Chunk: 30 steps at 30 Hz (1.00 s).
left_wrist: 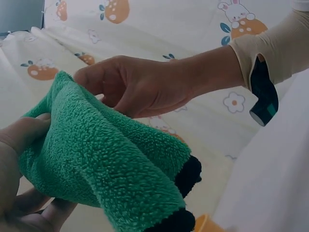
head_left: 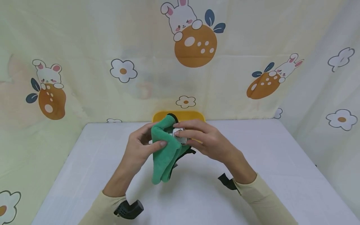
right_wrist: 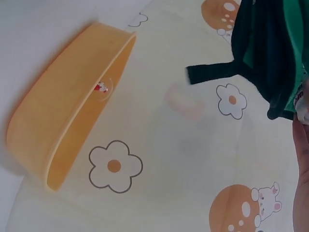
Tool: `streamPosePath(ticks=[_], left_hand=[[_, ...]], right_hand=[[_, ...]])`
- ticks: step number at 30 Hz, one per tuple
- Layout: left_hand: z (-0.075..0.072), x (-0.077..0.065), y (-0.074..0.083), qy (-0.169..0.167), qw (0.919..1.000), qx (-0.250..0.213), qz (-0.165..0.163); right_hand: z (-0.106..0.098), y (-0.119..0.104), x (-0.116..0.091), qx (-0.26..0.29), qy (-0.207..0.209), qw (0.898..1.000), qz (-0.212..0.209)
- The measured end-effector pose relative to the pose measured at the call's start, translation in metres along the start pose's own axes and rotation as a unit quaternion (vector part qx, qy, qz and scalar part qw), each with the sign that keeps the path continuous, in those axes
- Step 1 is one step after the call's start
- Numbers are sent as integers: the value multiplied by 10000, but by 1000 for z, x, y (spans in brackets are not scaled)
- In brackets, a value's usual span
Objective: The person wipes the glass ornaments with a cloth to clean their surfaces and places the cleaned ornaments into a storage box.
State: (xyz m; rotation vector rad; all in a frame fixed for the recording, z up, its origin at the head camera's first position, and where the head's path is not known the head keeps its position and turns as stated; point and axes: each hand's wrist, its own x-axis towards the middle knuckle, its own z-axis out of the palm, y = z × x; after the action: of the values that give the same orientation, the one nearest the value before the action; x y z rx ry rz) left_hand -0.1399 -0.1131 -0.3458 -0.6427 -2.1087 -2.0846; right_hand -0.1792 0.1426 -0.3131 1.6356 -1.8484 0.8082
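A fuzzy green cloth (head_left: pixel 163 159) with black edging is held up, folded, over the middle of the table. My left hand (head_left: pixel 136 148) grips its left side, thumb in front and fingers behind, as the left wrist view also shows. My right hand (head_left: pixel 209 140) pinches a small white printed item (head_left: pixel 180 136) against the right side of the cloth, beside its fold. The fingers partly cover this item, and I cannot tell its kind. A black strap (right_wrist: pixel 210 72) sticks out from the cloth's dark edge in the right wrist view.
Behind the cloth, a yellow bin (head_left: pixel 182 115) stands at the table's back edge. Inside its rim a small red and white figure (right_wrist: pixel 100 87) shows in the right wrist view. A curtain (head_left: pixel 84 93) printed with rabbits and flowers hangs behind the white table (head_left: pixel 253 150).
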Motion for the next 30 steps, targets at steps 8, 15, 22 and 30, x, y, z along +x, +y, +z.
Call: streamPosePath(ticks=[8,15,22,30], left_hand=[[1,0,3,-118,9998,-41,173],[2,-3,2,-74,9972,331,660],[4,-4,0,-61,9915,564,1167],[4,-3,-3,-146,9854,732,1531]], right_hand=[[1,1,-2,232,51,9992,335],[5,-5,-3,668,303,9901,1198],[3,-9,-1,1320,293,9707,1986],[3,-13,-2,1424,309,9531,2652]])
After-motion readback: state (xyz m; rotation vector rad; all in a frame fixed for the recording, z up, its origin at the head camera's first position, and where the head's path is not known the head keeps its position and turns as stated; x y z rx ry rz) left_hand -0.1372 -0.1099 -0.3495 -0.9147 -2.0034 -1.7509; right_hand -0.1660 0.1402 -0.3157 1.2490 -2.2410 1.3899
